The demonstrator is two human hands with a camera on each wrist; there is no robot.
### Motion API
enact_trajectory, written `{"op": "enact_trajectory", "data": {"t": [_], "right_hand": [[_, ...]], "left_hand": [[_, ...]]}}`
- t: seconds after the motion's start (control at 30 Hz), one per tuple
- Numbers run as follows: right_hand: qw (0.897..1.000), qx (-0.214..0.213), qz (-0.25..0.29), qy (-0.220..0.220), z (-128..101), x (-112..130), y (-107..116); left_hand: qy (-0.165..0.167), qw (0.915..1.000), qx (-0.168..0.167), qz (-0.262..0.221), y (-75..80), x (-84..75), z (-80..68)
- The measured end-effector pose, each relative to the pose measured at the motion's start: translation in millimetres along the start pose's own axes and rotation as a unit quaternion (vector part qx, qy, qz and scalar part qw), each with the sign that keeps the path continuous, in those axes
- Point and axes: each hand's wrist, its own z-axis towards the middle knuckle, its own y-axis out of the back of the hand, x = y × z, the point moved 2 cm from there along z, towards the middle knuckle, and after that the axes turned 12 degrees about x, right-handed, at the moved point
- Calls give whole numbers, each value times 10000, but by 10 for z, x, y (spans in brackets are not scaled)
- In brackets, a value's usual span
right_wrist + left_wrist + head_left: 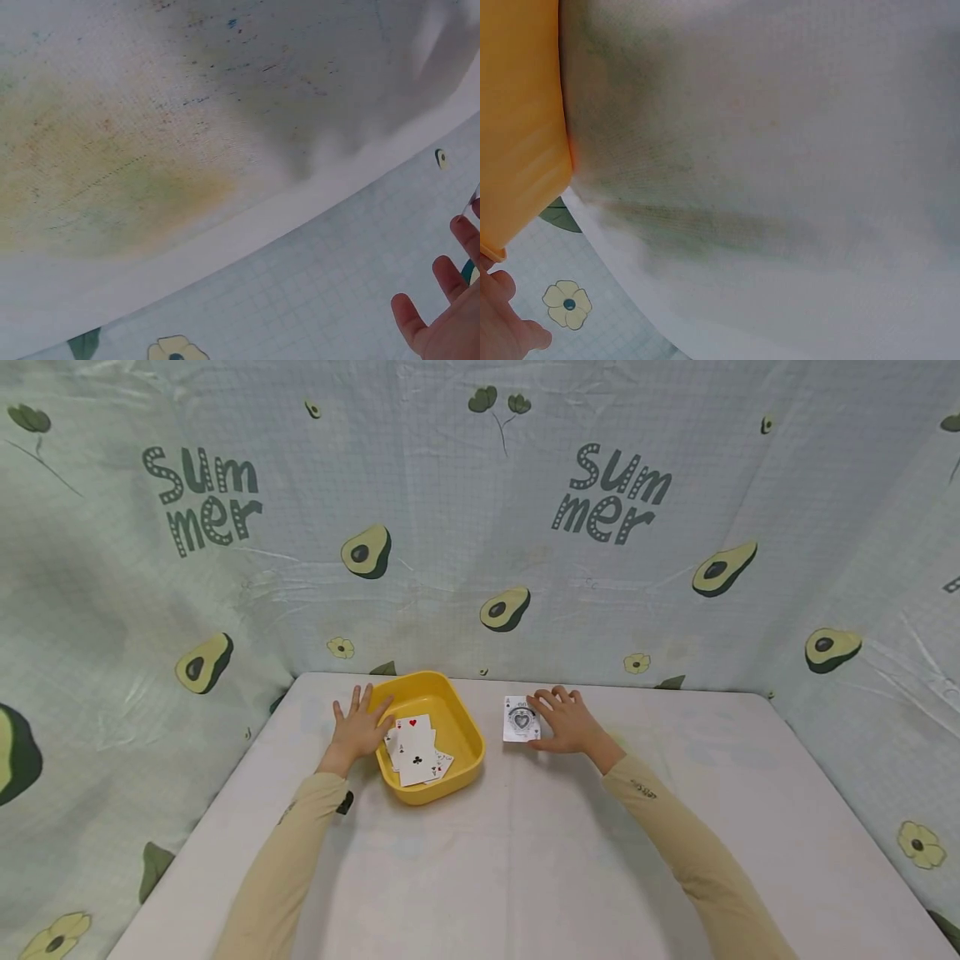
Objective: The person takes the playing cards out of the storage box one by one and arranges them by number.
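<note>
- On the white table [525, 852], seen from the head camera, the left hand [358, 727] rests flat with its fingers straight and slightly spread, the fingertips touching the left rim of the yellow tub [461, 727].
- Inside the tub, just to the right of those fingers, lie several playing cards [415, 752] face up in a loose heap; a red heart and a black club show on the top ones.
- The right hand [567, 720] lies with its fingers relaxed and a little apart, the fingertips on the right edge of a single card [521, 719] that lies flat on the table; this card is an ace with a large ornate pip.
- That card sits to the left of the right fingers, apart from the tub, with bare table between them.
- Behind the table hangs an avocado-print cloth [480, 510].
- In the left wrist view the tub's orange-yellow wall [517, 127] fills the left edge, with fingertips [510, 315] below it, uncurled.
- In the right wrist view three fingertips [442, 300] show at the lower right, straight and apart, over the checked cloth; the card is not clearly seen.
</note>
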Motion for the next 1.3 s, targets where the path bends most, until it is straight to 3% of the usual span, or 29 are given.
{"op": "enact_trajectory", "data": {"t": [0.47,0.87,1.3], "right_hand": [[10000,-30,-12,-35,-1,-73,-78],[9992,257,-5,-298,10,-83,-132],[9983,471,206,-284,78,-103,-201]], "left_hand": [[-71,10000,-59,6,-4,9,0],[-30,10000,-60,-11,-11,-1,-14],[-32,10000,-37,-7,-3,-7,-5]]}}
